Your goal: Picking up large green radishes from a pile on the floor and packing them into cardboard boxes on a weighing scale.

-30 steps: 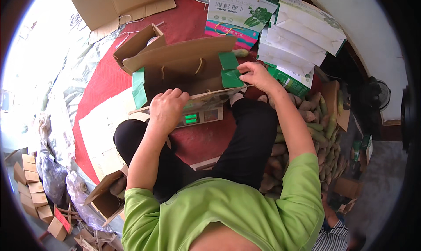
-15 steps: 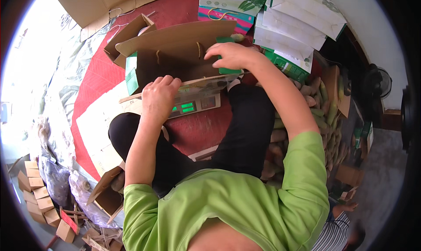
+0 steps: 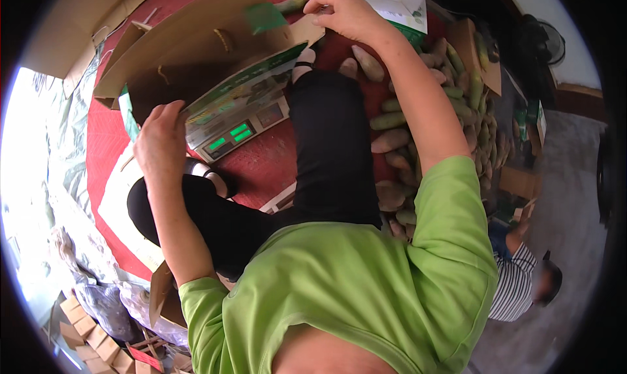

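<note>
An open cardboard box point(image 3: 192, 54) with rope handles and green-printed flaps stands tilted on a digital scale point(image 3: 269, 116), whose green display is lit. At the box's near left corner, my left hand point(image 3: 160, 142) is closed with its fingers bent over the edge of the near panel. My right hand point(image 3: 346, 16) is at the far right, its thumb and bent fingers at the brown end flap point(image 3: 305, 31). The near panel, printed in green, leans toward me over the scale. Much of the box's inside is shaded.
A pile of long green and brownish roots point(image 3: 392, 121) lies right of my leg on the red mat point(image 3: 251, 186). White cartons point(image 3: 392, 2) stand beyond it. A person in a striped shirt point(image 3: 513, 288) is at the lower right. Small cardboard boxes point(image 3: 98, 338) lie lower left.
The view has shifted, and the box now looks more slanted. My right hand has gone from inside the box's right end to its outer flap; my left hand has slid to the near left corner.
</note>
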{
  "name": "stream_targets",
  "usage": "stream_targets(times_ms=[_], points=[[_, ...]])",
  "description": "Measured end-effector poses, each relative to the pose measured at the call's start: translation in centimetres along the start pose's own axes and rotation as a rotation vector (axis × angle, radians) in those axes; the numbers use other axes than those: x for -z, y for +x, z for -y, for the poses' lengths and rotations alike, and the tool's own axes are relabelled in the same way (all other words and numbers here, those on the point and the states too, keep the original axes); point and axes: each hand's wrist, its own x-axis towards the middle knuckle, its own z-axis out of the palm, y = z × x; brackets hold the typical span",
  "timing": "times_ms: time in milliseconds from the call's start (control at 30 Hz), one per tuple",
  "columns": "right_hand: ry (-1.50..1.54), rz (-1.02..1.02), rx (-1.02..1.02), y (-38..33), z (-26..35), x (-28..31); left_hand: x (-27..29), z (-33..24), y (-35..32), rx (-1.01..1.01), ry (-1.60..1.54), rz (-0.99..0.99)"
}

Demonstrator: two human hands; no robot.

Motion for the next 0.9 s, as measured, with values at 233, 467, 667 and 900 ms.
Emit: stream_targets(times_ms=[233, 467, 667, 900], points=[[0.335, -0.249, -0.168, -7.9, -3.6, -2.7, 0.2, 1.8, -0.3, 0.045, 0.003, 0.052], [0.333, -0.208, -0.521, -23.2, -13.4, -16.5, 0.2, 4.0, -0.2, 0.045, -0.068, 0.103], [0.096, 0.283, -0.782, -36.5, -13.8, -23.8, -0.7, 4.5, 0.0, 0.075, -0.068, 0.106], [-0.419, -0.021, -0.959, -41.0, -15.2, -17.4, -1.7, 6.3, -0.2, 0.037, -0.152, 0.07]])
